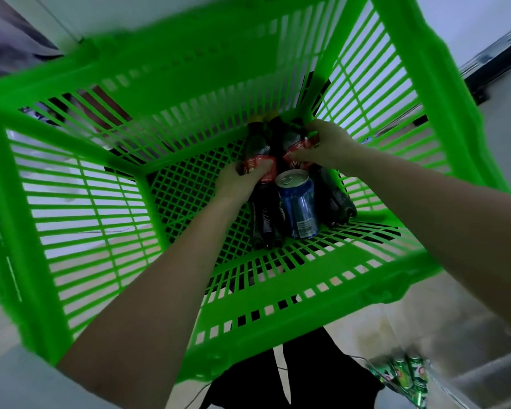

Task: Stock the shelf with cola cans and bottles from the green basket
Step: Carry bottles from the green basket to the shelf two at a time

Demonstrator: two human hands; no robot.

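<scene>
Over the green basket point(278, 314) rim, my left hand point(239, 181) fingers and right hand point(325, 149) fingers each curl around a cola bottle beside the blue can point(298, 205).

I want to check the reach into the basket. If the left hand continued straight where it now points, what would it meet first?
The left hand already grips a cola bottle at its red label, so that bottle comes first; beyond it, probably the green basket far wall.

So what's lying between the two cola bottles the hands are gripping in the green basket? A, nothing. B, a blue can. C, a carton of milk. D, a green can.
B: a blue can with its silver top showing lies on the green basket floor between the bottle held by the left hand and the one held by the right hand.
</scene>
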